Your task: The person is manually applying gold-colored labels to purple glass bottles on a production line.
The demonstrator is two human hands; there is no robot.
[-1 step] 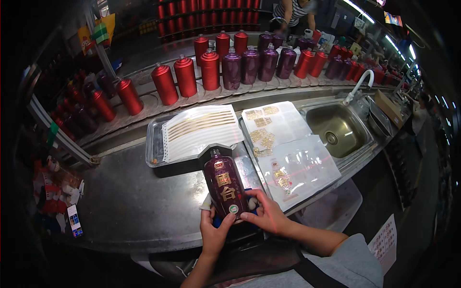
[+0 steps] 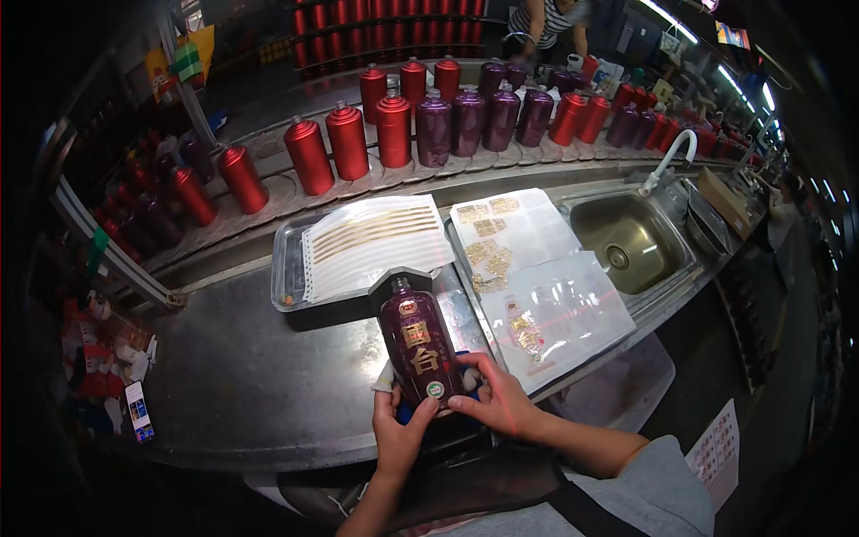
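Note:
A dark purple bottle point(image 2: 418, 345) with gold characters and a small round green-and-white mark lies tilted in front of me, its neck pointing away. Its shoulder rests against a dark angular holder point(image 2: 385, 284). At the bottle's lower left, my left hand point(image 2: 400, 428) grips the base with the thumb pressed on its front. My right hand point(image 2: 492, 398) closes round the lower right side, its thumb near the round mark. Something white and blue shows behind the fingers, partly hidden. Right of the bottle, a clear sheet with a gold decal point(image 2: 528, 333) lies on white paper.
A clear tray point(image 2: 288, 259) holds a white sheet with gold strips point(image 2: 376, 228). Small gold decals point(image 2: 488, 255) lie on paper beside a sink point(image 2: 626, 251) with a white faucet point(image 2: 673, 157). Red bottles point(image 2: 309, 157) and purple bottles point(image 2: 433, 134) line a conveyor; a person point(image 2: 548, 22) stands beyond.
The front-row bottles on the conveyor have shifted very slightly right, and the red ones behind slightly left. My hands and the held bottle have not visibly moved.

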